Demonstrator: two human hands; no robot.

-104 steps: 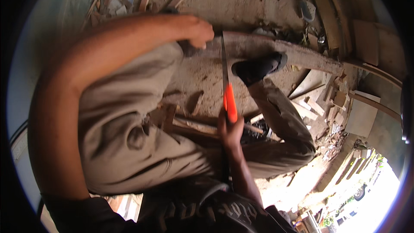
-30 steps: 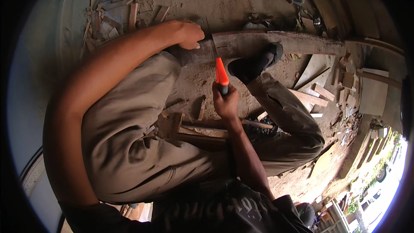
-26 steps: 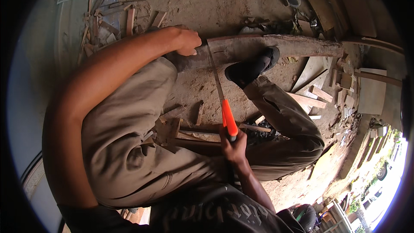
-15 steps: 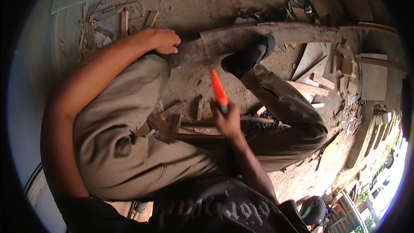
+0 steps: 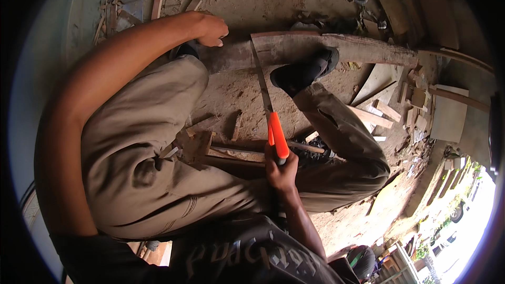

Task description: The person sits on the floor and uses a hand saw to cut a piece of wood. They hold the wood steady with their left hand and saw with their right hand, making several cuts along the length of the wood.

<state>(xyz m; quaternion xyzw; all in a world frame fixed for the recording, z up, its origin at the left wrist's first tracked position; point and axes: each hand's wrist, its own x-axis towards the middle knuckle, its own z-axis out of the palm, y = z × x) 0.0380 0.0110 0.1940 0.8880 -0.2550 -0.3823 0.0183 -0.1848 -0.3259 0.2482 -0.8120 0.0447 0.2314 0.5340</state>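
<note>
A handsaw (image 5: 278,135) with an orange handle is in my right hand (image 5: 281,172), its fingers wrapped round the grip. From there its thin metal blade runs forward to a long wooden plank (image 5: 284,46) and crosses it, at a cut line in the wood. On the plank's left part my left hand (image 5: 212,29) rests with curled fingers, left of the blade. My right foot in a dark shoe (image 5: 300,74) presses against the plank, to the right of the saw. My left knee is bent beside the plank's left end.
Wood offcuts (image 5: 158,6) lie at the far left, and more scraps (image 5: 373,113) are on the right. Between my legs are loose wood pieces and a tool with a wooden handle (image 5: 307,147). Boards (image 5: 451,113) lean at the right side.
My right hand has drawn the handsaw back toward my body, so more of the blade shows. My left hand stays by the plank; the whole view has shifted slightly.
</note>
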